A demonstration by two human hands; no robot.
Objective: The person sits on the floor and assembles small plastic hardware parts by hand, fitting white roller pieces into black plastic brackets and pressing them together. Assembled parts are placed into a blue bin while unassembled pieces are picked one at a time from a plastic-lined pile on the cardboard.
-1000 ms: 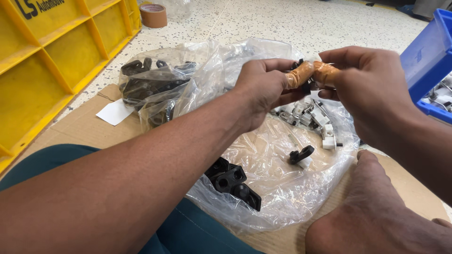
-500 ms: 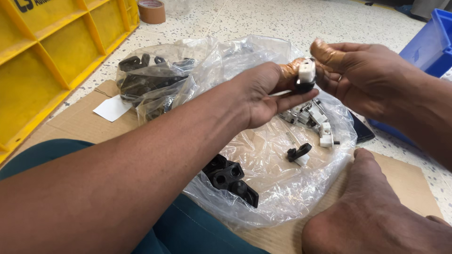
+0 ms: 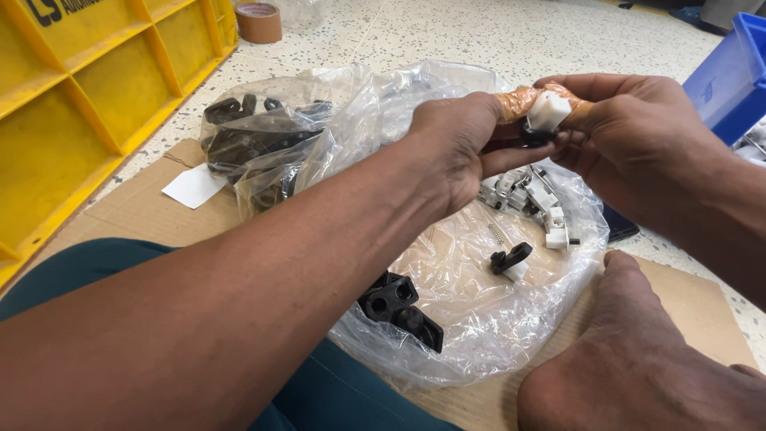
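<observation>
1. White plastic part (image 3: 549, 109) and small black part (image 3: 533, 136) held together above the clear plastic bag (image 3: 479, 319), between both hands.
2. Left hand (image 3: 459, 144) closed on the black part from the left, thumb and fingertips pinching, one finger wrapped in tan tape.
3. Right hand (image 3: 638, 136) closed around the white part from the right, fingers curled over it, taped fingertip touching the part.
4. Loose white parts (image 3: 535, 199) lying inside the open bag just below the hands; thin metal spring (image 3: 495, 234) near them.
5. Black clip (image 3: 511, 258) lying alone in the bag's middle; black moulded blocks (image 3: 399, 307) at the near edge, under the left forearm.
6. Second clear bag of black parts (image 3: 255, 136) resting to the left, beside a white paper slip (image 3: 194, 185).
7. Bags resting on brown cardboard (image 3: 694, 303) over speckled floor (image 3: 479, 32).
8. Yellow crate (image 3: 88, 88) at far left, blue bin (image 3: 730, 76) at far right, roll of tan tape (image 3: 258, 21) at top.
</observation>
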